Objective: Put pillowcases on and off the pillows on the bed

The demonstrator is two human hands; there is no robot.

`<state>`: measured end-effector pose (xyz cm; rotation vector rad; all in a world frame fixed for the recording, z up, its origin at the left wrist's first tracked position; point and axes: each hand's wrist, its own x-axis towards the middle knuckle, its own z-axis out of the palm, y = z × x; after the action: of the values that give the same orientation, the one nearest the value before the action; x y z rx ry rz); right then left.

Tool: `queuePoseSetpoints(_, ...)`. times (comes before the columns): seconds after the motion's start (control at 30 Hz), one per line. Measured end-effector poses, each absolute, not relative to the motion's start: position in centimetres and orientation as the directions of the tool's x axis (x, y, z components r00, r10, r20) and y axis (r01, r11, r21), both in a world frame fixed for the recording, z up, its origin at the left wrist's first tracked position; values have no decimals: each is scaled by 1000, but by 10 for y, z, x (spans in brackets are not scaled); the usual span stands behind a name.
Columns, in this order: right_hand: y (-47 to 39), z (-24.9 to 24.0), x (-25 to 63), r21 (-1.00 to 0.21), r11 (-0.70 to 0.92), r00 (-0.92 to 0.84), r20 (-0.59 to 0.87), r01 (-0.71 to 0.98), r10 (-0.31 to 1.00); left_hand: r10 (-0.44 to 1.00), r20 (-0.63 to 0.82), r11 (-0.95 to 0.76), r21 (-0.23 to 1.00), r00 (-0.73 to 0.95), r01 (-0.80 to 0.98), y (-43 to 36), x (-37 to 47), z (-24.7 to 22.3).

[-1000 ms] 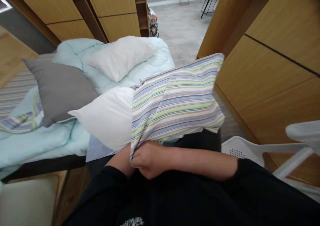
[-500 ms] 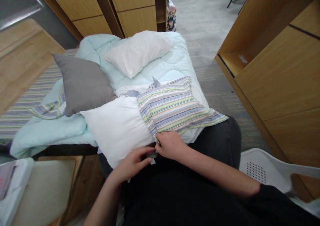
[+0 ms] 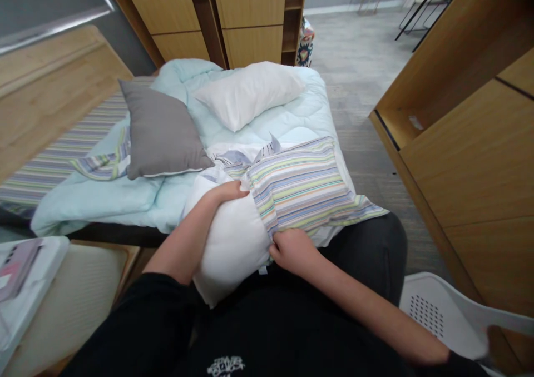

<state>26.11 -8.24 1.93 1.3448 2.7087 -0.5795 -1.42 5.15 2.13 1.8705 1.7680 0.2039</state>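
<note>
A white pillow (image 3: 237,241) lies partly inside a striped pillowcase (image 3: 300,179), its left part sticking out of the case's mouth. With its closed fingers, my right hand (image 3: 294,251) pinches the near edge of that mouth. Farther back, my left hand (image 3: 229,192) grips the pillow's far side, thumb close to the case's rim and fingertips partly hidden. Pillow and case rest across my lap and the bed's edge.
A grey cushion (image 3: 162,129) and another white pillow (image 3: 252,93) lie on the pale blue quilt (image 3: 112,207). A white chair (image 3: 442,310) stands at right beside a wooden cabinet (image 3: 471,160). A phone (image 3: 20,266) is on a white surface at left.
My left hand has moved from the near corner of the case's mouth to the pillow's far side. The white pillow looks more squeezed together. My right hand still holds the case's edge.
</note>
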Motion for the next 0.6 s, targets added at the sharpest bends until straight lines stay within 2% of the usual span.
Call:
queuePoseSetpoints(0.03, -84, 25, 267, -301, 554, -622, -222, 776, 751, 943, -298, 6, 457, 146, 889, 40, -2, 15)
queuePoseSetpoints(0.1, -81, 43, 275, -302, 553, -618, -198, 777, 761, 948, -284, -27, 369, 140, 929, 15, 17, 14)
queuePoseSetpoints(0.2, -65, 79, 272, -286, 554, -595, -76, 782, 800, 970, -210, -70, 234, 121, 970, -20, 38, 31)
queuePoseSetpoints(0.27, -47, 99, 262, -216, 575, -588, 6, 789, 809, 965, -193, -134, 215, 176, 967, -35, 48, 44)
queuePoseSetpoints(0.33, -28, 111, 247, -123, 586, -587, 32, 801, 809, 945, -193, -213, 245, 262, 946, -43, 55, 52)
queuePoseSetpoints(0.4, -11, 115, 232, -58, 577, -578, -3, 814, 816, 927, -184, -260, 314, 327, 913, -46, 58, 52)
queuePoseSetpoints(0.6, 23, 120, 216, -4, 531, -524, -164, 848, 836, 872, -78, -369, 544, 483, 754, -44, 62, 33)
